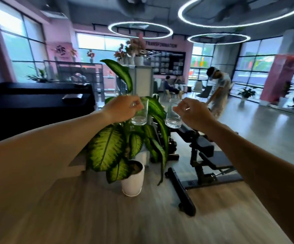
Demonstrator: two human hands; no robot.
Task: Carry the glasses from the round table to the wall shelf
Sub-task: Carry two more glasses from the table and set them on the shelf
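Two bare forearms reach forward, and each of the two hands carries one of two clear, straight-sided drinking glasses, both held upright in the air near the centre of the view. The left hand [123, 108] pinches its clear tumbler [140, 113] at the rim, fingers curled over the top edge, a ring on one finger. The right hand [193, 112] grips the second clear tumbler [173, 114] the same way near its rim, also with a ring showing. The two glasses hang side by side, close but apart, the left one at about eleven o'clock from the centre and the right one at about one o'clock. Below them, towards six o'clock, stands one broad-leaved green and yellow plant [111, 147] in a white round pot [132, 182] on the grey wood-pattern floor [107, 217]. At four o'clock sits one black padded exercise bench [202, 155] with a metal frame. At nine o'clock is a long black counter [37, 101]. At two o'clock one person in pale clothes [219, 92] bends forward; others sit farther back. Three ring-shaped ceiling lights [140, 30] glow at twelve o'clock.
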